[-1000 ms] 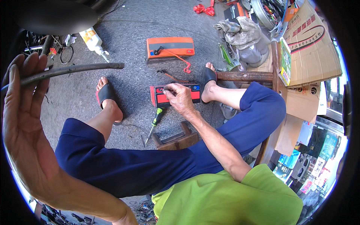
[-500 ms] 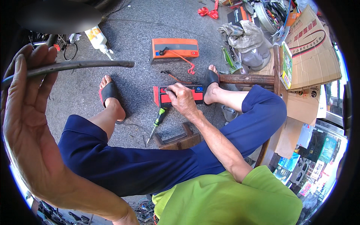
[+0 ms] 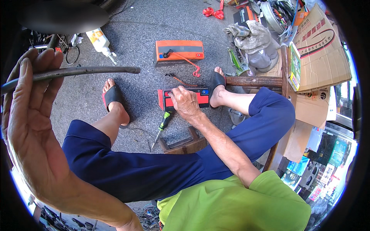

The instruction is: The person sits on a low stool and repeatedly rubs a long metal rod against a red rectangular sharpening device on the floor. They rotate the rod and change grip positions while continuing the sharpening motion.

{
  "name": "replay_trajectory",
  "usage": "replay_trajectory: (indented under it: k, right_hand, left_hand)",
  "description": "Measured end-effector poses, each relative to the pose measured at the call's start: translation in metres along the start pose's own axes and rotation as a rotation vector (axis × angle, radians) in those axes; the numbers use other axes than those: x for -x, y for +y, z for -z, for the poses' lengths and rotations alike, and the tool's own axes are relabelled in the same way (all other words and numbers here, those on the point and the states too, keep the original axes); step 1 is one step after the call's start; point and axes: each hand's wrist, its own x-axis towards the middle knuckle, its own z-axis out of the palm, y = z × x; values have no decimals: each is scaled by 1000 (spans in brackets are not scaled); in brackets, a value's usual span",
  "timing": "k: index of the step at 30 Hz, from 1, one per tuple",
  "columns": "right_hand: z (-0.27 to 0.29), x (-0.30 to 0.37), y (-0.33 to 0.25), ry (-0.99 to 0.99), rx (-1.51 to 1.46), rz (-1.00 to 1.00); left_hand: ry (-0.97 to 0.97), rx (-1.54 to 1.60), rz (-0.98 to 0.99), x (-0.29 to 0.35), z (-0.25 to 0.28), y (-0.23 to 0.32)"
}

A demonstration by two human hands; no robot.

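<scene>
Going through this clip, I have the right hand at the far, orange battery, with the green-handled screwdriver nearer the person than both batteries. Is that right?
Not quite: the head view shows the right hand at the nearer, red-topped battery, not the orange battery. The green-handled screwdriver is indeed nearer the person than both.

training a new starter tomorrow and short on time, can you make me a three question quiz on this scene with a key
1. True or false: the slim screwdriver with a green-and-black handle lies on the grey floor.

2. The person's bare right hand is over which thing?
a) orange-and-grey oblong box
b) red-and-black oblong box
c) white bottle with a yellow label

3. Which foot in a black sandal is nearer the red-and-black oblong box, the left foot or the right foot?

Key: 1. True. 2. b. 3. The right foot.
</scene>
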Motion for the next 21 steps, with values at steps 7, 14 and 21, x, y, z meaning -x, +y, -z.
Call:
replay_trajectory:
  k: [7,14,21]
  right_hand:
    - [0,-5,2,-37,54,11]
    - [-3,6,-1,4,23,19]
    - [-4,2,0,-41,64,24]
  left_hand:
    - [33,-51,0,-1,-8,4]
    - [88,-1,28,0,-11,4]
    - [6,-117,-77,-2,-11,3]
